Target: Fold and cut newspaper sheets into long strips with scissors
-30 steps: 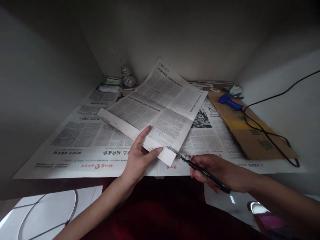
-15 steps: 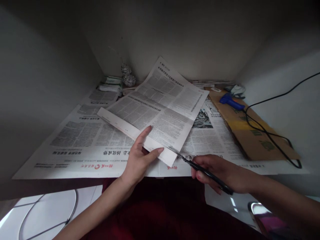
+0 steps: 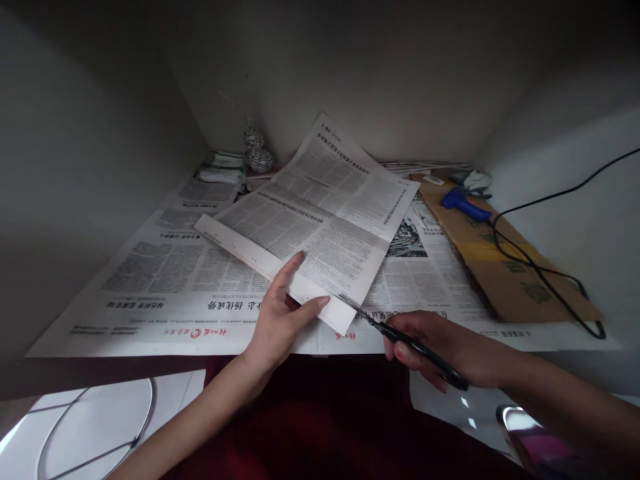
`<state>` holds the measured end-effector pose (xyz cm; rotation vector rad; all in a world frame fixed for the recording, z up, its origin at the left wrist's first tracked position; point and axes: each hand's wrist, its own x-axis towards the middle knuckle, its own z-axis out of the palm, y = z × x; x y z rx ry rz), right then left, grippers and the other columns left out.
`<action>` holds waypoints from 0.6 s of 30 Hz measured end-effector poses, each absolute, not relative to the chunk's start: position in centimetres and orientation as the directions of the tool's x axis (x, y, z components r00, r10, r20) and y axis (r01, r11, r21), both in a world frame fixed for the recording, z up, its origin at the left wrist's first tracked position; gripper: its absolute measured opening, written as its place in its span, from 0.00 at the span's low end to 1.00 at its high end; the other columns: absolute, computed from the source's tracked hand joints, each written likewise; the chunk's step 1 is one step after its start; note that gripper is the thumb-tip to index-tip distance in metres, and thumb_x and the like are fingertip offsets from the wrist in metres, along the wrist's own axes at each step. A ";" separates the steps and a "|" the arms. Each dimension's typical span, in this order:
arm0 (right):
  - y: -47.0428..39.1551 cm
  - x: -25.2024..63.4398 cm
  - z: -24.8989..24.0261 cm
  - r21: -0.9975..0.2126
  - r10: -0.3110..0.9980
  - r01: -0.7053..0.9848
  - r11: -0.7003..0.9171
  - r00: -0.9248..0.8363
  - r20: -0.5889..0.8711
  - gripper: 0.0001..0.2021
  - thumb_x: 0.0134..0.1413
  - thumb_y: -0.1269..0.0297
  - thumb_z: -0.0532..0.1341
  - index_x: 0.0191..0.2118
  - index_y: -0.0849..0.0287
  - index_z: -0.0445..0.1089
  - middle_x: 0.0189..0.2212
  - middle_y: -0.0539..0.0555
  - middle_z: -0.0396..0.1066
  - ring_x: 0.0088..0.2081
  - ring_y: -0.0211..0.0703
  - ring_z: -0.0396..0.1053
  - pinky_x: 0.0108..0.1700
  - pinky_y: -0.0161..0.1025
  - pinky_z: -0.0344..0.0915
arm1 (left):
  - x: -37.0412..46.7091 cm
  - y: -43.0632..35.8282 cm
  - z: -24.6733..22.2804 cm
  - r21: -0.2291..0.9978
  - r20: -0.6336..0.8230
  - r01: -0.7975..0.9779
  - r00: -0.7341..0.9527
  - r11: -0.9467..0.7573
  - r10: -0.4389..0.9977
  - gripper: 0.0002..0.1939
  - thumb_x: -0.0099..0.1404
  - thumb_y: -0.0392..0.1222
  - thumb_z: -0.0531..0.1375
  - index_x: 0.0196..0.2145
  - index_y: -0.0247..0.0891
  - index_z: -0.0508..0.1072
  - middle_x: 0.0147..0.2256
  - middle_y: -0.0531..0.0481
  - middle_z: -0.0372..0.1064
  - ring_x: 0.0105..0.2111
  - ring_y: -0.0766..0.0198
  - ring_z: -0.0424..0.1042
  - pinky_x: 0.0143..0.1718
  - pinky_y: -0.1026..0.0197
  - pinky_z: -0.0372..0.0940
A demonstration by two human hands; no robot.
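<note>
– What has just changed in the head view?
– Almost nothing: over the last second, the creased grey-and-white newspaper sheet and the black-handled metal scissors have been kept nearly in place, so the cut seems hardly to have been advanced.
– How is each held?
– The sheet's pale margin is pinched by the left hand, thumb and forefinger on top; the scissors' handles are gripped by the right hand, the slim blades laid across the near right corner.
– And the sheet's place?
– It is held aslant over flat, matt newsprint, left of stiff tan cardboard on which a smooth blue gun-shaped tool is rested.
</note>
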<state>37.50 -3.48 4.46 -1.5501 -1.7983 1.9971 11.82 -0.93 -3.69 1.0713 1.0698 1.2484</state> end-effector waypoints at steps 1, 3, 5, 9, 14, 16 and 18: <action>-3.5 37.6 4.4 -0.765 0.599 0.548 -0.338 -0.502 -0.624 0.24 0.60 0.39 0.62 0.37 0.60 0.65 0.23 0.44 0.61 0.19 0.29 0.57 0.23 0.32 0.54 | 11.8 -0.9 -3.7 0.984 -0.019 -0.177 0.028 0.023 0.999 0.39 0.56 0.39 0.72 0.64 0.53 0.67 0.69 0.52 0.56 0.68 0.44 0.57 0.68 0.41 0.57; -3.6 37.7 4.2 -0.768 0.595 0.540 -0.344 -0.508 -0.623 0.24 0.61 0.39 0.61 0.38 0.60 0.65 0.23 0.44 0.60 0.19 0.29 0.57 0.23 0.31 0.54 | 11.8 -0.9 -3.7 0.985 -0.008 -0.171 0.021 0.011 1.000 0.38 0.57 0.39 0.72 0.63 0.54 0.67 0.69 0.53 0.57 0.68 0.45 0.56 0.69 0.43 0.56; -3.7 37.8 4.0 -0.776 0.600 0.530 -0.342 -0.512 -0.614 0.23 0.61 0.40 0.61 0.38 0.60 0.66 0.22 0.43 0.59 0.19 0.28 0.56 0.22 0.31 0.53 | 11.7 -0.9 -3.8 0.989 -0.002 -0.151 0.020 0.005 1.000 0.39 0.57 0.40 0.72 0.64 0.54 0.66 0.69 0.53 0.57 0.68 0.45 0.56 0.68 0.43 0.57; -3.8 37.6 4.1 -0.783 0.610 0.519 -0.344 -0.510 -0.606 0.23 0.60 0.41 0.63 0.37 0.60 0.66 0.20 0.42 0.57 0.18 0.28 0.55 0.22 0.31 0.51 | 11.6 -0.8 -3.9 0.991 0.008 -0.131 0.045 -0.002 0.999 0.41 0.57 0.41 0.72 0.65 0.52 0.64 0.70 0.51 0.55 0.68 0.43 0.56 0.67 0.39 0.58; -3.7 37.4 4.2 -0.789 0.604 0.493 -0.366 -0.520 -0.604 0.22 0.60 0.43 0.64 0.37 0.60 0.65 0.19 0.41 0.58 0.18 0.27 0.54 0.22 0.30 0.52 | 11.6 -0.8 -4.1 0.987 0.013 -0.163 0.053 -0.005 0.999 0.40 0.58 0.40 0.71 0.65 0.53 0.64 0.70 0.52 0.55 0.68 0.45 0.56 0.69 0.40 0.54; -3.8 37.4 4.1 -0.794 0.606 0.477 -0.378 -0.521 -0.601 0.22 0.59 0.43 0.64 0.36 0.60 0.65 0.19 0.41 0.58 0.17 0.27 0.55 0.21 0.30 0.52 | 11.7 -0.8 -4.2 0.984 0.011 -0.178 0.048 -0.002 0.999 0.40 0.58 0.40 0.71 0.65 0.53 0.64 0.69 0.52 0.56 0.67 0.45 0.58 0.68 0.40 0.55; -3.9 37.4 3.9 -0.796 0.604 0.453 -0.402 -0.522 -0.602 0.23 0.59 0.42 0.64 0.35 0.59 0.65 0.18 0.41 0.58 0.17 0.27 0.55 0.20 0.30 0.52 | 11.7 -0.8 -4.2 0.982 0.004 -0.189 0.046 0.005 0.999 0.40 0.57 0.39 0.71 0.65 0.53 0.64 0.69 0.51 0.56 0.67 0.44 0.58 0.68 0.39 0.56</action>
